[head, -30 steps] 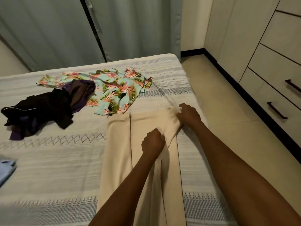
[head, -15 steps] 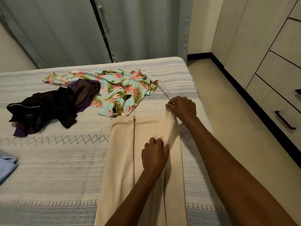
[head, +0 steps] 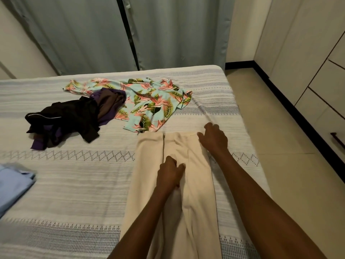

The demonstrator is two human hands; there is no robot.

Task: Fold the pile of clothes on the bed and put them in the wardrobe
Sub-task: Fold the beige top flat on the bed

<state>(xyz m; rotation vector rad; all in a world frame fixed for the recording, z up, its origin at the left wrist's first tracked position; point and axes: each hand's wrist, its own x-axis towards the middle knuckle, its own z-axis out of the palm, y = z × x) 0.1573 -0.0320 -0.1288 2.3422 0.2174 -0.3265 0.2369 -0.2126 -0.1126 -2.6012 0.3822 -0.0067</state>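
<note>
On the near right part of the bed, your two hands work on a cream garment laid out lengthwise toward you. Your left hand rests on the middle of that garment with its fingers curled, bunching a fold of the cloth under them. Your right hand lies at the garment's far right corner, fingers spread and relaxed, gripping nothing; its palm side faces down on the cloth and the bedcover. Both forearms reach in from the lower edge of the view.

Just beyond the cream garment's far edge lies a floral shirt, turquoise with pink and green leaves, spread out unfolded. Touching its left side is a crumpled heap of dark clothes, black with purple showing through. Well apart, at the left edge of the view, a light blue garment sits partly out of view.

All of this lies on the bed, covered in a pale grey-and-white woven spread. Grey curtains hang behind it. To the right, across a tiled floor, stands the wardrobe with pale doors and drawers.
</note>
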